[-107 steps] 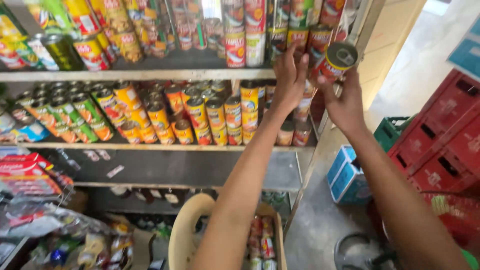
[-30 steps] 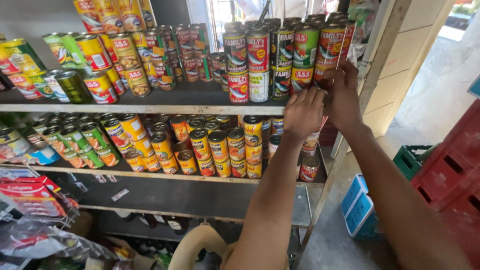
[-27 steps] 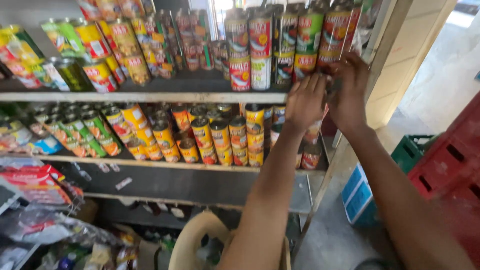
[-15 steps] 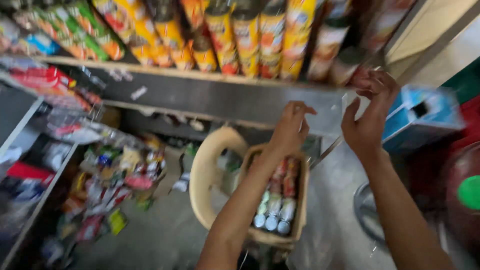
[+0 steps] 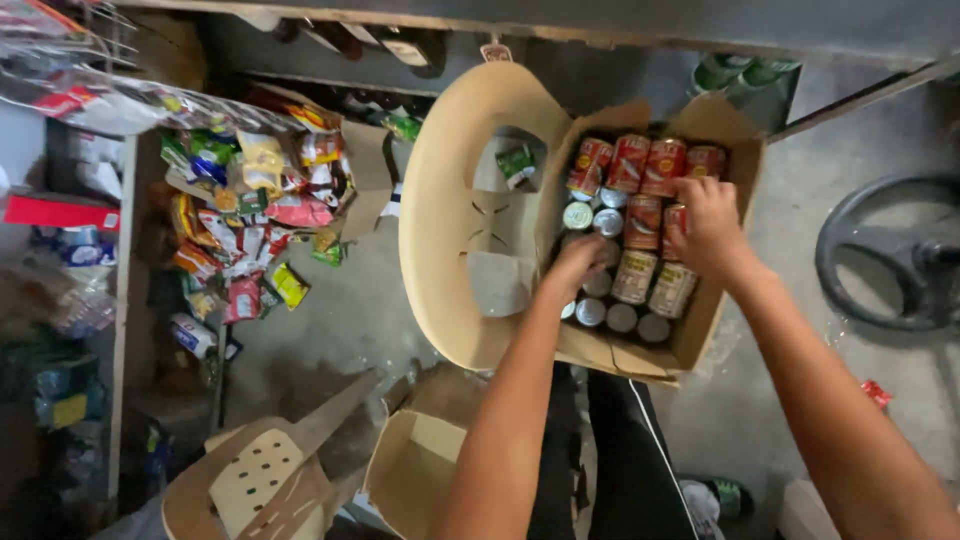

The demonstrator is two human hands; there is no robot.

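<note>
An open cardboard box [image 5: 722,300] sits on the seat of a beige plastic chair [image 5: 450,200]. It holds several tins: red-labelled cans [image 5: 630,160] lying at the far end, pale-labelled and silver-topped ones nearer me. My right hand [image 5: 705,225] is inside the box with its fingers wrapped around a red can [image 5: 678,214]. My left hand [image 5: 578,262] reaches in at the box's left side, fingers curled down over the silver can tops [image 5: 592,310]. Its grip is hidden.
A heap of coloured snack packets [image 5: 250,220] lies on the floor to the left, under a wire rack. An open cardboard box [image 5: 415,470] and a second beige chair [image 5: 255,480] are near my legs. A black ring-shaped object [image 5: 890,250] lies at the right. A shelf edge [image 5: 600,30] runs overhead.
My view has dropped from the shelves of cans to the floor. Both hands came down from the upper shelf and now reach into the box on the chair.
</note>
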